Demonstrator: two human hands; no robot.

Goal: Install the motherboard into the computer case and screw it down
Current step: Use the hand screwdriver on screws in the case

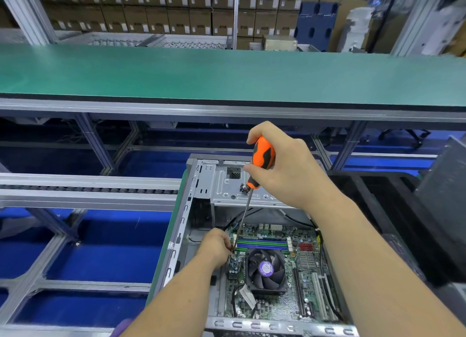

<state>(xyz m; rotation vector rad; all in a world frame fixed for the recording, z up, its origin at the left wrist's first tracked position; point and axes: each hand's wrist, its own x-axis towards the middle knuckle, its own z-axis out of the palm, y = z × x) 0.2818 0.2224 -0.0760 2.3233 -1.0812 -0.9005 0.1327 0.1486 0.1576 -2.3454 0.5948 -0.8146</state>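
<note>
The right hand (290, 165) is curled round the orange-and-black handle of a screwdriver (261, 160); its shaft slants down and leftward from that grip to the left hand (216, 246); those fingers pinch around the tip at the motherboard's (297, 268) upper-left corner, whatever they hold is too small to tell; the board lies flat inside the open computer case (181, 236), its fan (266, 270) just right of the lower grip.
</note>
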